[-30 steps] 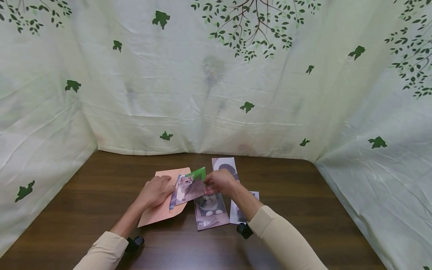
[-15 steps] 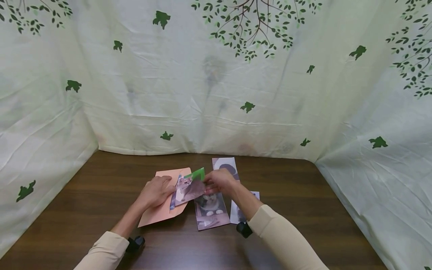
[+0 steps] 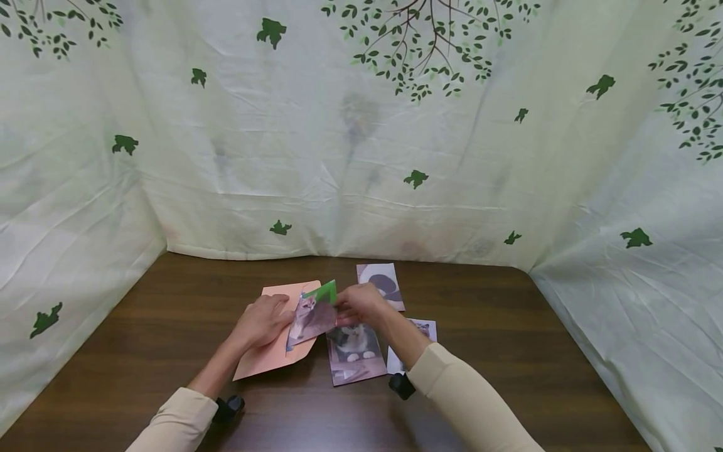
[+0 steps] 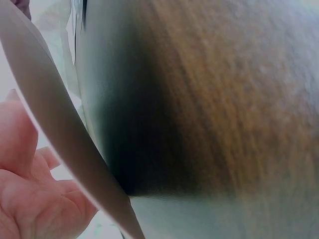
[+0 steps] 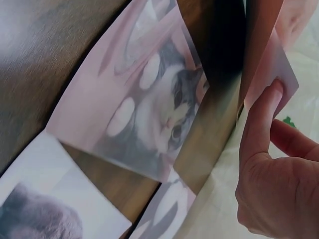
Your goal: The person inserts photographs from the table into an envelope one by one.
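A peach envelope [image 3: 265, 358] lies slanted on the table, its lower right edge raised in the left wrist view. My left hand [image 3: 261, 319] rests across its top with the fingers spread towards the opening. My right hand [image 3: 360, 304] pinches the right edge of a cat photo [image 3: 313, 321], which has a green upper corner. The photo's left part reaches into the envelope's opening, its far end hidden. In the right wrist view, my thumb and fingers hold the photo's corner [image 5: 286, 79].
A grey-and-white kitten photo [image 3: 354, 364] lies just right of the envelope. Another photo [image 3: 384, 282] lies behind my right hand, and a third photo [image 3: 426, 328] is partly covered by the right forearm. A leaf-printed curtain [image 3: 316, 157] surrounds the far side of the wooden table [image 3: 480, 326].
My right hand has moved slightly left, sliding the cat photo further into the envelope, so less of it shows. My left hand has stayed in place on the envelope.
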A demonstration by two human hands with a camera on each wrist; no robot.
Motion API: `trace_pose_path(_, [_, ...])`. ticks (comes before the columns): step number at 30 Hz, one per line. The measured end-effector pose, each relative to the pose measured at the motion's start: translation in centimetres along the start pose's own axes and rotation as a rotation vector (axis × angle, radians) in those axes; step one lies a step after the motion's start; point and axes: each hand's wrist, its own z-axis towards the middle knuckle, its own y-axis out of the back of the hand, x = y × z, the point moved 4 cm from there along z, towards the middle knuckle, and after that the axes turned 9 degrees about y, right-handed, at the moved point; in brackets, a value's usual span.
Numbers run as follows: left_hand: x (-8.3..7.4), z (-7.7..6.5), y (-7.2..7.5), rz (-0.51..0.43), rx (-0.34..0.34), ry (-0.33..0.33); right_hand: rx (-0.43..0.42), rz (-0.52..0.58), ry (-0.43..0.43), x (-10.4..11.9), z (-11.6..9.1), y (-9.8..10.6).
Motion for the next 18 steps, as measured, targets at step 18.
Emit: trace_pose_path(18, [0.1, -0.1, -0.1, -0.016, 0.014, 0.015, -0.002, 0.071, 0.025, -1.2, 0.8, -2.6])
